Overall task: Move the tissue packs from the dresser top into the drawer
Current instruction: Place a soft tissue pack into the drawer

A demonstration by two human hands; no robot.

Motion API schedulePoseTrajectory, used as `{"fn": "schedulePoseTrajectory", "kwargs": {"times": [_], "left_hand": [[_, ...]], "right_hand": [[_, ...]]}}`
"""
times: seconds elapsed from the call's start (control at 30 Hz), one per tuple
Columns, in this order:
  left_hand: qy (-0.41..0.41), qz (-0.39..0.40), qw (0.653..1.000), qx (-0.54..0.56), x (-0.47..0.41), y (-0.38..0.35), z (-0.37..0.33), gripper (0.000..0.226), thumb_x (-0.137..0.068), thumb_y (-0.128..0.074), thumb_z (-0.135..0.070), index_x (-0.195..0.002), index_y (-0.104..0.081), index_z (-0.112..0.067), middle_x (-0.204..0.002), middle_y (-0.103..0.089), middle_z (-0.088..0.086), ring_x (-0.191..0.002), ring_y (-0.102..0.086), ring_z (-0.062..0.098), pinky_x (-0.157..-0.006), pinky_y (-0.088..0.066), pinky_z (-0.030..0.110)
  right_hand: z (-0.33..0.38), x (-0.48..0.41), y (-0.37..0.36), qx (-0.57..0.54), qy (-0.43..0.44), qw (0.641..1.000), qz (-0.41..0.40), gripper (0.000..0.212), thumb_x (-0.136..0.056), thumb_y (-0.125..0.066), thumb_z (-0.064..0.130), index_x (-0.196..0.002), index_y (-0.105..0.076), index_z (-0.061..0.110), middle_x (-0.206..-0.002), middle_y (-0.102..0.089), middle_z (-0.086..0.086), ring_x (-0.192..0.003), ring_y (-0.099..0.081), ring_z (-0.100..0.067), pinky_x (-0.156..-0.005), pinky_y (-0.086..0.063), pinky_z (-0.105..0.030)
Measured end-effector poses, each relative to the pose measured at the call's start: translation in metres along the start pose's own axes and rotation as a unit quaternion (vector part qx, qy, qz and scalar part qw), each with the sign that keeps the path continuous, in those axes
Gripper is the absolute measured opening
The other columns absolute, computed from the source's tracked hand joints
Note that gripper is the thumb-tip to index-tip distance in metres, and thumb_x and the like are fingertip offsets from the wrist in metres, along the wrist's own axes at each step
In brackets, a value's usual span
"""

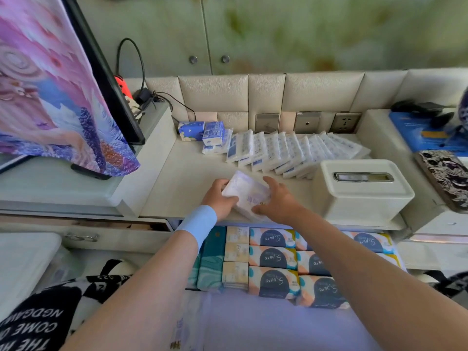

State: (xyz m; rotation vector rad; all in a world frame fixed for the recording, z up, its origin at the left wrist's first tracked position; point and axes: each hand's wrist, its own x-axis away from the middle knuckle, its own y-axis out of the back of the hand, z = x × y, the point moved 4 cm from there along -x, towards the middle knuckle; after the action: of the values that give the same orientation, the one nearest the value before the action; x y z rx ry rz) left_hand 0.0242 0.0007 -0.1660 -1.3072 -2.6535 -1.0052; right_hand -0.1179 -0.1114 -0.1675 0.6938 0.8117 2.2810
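The drawer [406, 254] stands open below and in front of the white tissue box [359, 191]. It is packed with orange-and-navy packs [272, 257] printed "S.pure", laid in rows. Next to them, farther from the box, sits a column of three narrow cream packs [236, 252], then teal packs [211, 259] farthest from the box.

The white tissue box sits on the dresser top [182, 183]; its slot shows only a pale strip, so its contents cannot be made out. Behind the box, a row of white tissue packs [291, 153] leans domino-fashion along the back of the top. A few small blue-printed packs [202, 134] lie at the row's end farthest from the box.

Just left of the box, near the front edge of the top, both hands hold one white tissue pack [247, 192]. The left hand [219, 198] curls its fingers round the end farther from the box. The right hand [277, 201] grips the nearer end with fingers spread over it. Whether the pack rests on the top or is lifted clear cannot be told.

The right forearm covers part of the "S.pure" packs, and the left forearm, with a pale blue wristband [197, 224], hides part of the teal ones. A pale lavender surface fills the lower edge in front of the drawer; its faint print is unreadable.
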Motion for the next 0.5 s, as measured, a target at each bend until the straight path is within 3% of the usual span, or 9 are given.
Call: {"fn": "schedulePoseTrajectory", "kwargs": {"times": [0.1, 0.2, 0.27, 0.33, 0.5], "left_hand": [[-0.028, 0.002, 0.999, 0.045, 0.016, 0.008, -0.002, 0.044, -0.089, -0.058, -0.01, -0.13, -0.051, -0.025, -0.124, -0.057, 0.0, -0.101, -0.058, 0.024, -0.083, -0.05, 0.033], [-0.042, 0.047, 0.996, 0.056, 0.032, 0.014, 0.003, 0.038, -0.09, -0.057, -0.007, -0.119, -0.059, -0.032, -0.119, -0.062, 0.0, -0.101, -0.06, 0.022, -0.085, -0.053, 0.034], [-0.052, 0.07, 0.995, 0.039, 0.044, 0.02, 0.008, 0.037, -0.091, -0.058, -0.007, -0.117, -0.06, -0.033, -0.118, -0.063, 0.0, -0.104, -0.06, 0.02, -0.086, -0.051, 0.03], [-0.05, 0.075, 0.996, 0.026, 0.055, 0.028, 0.016, 0.037, -0.091, -0.061, -0.01, -0.12, -0.057, -0.032, -0.119, -0.063, 0.003, -0.106, -0.061, 0.021, -0.091, -0.05, 0.031], [-0.01, 0.093, 0.991, -0.096, 0.082, 0.047, 0.051, 0.042, -0.089, -0.063, -0.03, -0.129, -0.049, -0.035, -0.124, -0.061, 0.002, -0.109, -0.06, 0.021, -0.097, -0.048, 0.037]], "right_hand": [[0.001, 0.019, -0.01, 0.089, -0.009, 0.995, 0.044, 0.098, -0.069, -0.079, 0.06, -0.148, -0.034, 0.024, -0.137, -0.045, -0.008, -0.12, -0.051, -0.027, -0.096, -0.046, -0.038], [0.002, 0.037, -0.026, 0.112, -0.001, 0.992, 0.062, 0.073, -0.064, -0.062, 0.081, -0.108, -0.063, 0.023, -0.104, -0.065, 0.0, -0.095, -0.061, -0.022, -0.083, -0.053, -0.039], [0.004, 0.049, -0.04, -0.02, -0.004, 0.996, 0.091, 0.042, -0.08, -0.066, 0.061, -0.096, -0.066, 0.023, -0.096, -0.07, 0.0, -0.085, -0.065, -0.019, -0.077, -0.057, -0.036], [0.009, 0.064, -0.052, -0.136, -0.019, 0.982, 0.13, 0.02, -0.089, -0.069, 0.037, -0.101, -0.063, 0.022, -0.098, -0.07, -0.002, -0.077, -0.066, -0.017, -0.065, -0.055, -0.032], [0.018, 0.097, -0.083, -0.195, -0.039, 0.954, 0.225, 0.024, -0.091, -0.07, 0.029, -0.111, -0.065, 0.017, -0.095, -0.074, -0.004, -0.07, -0.066, -0.017, -0.067, -0.055, -0.033]]}}
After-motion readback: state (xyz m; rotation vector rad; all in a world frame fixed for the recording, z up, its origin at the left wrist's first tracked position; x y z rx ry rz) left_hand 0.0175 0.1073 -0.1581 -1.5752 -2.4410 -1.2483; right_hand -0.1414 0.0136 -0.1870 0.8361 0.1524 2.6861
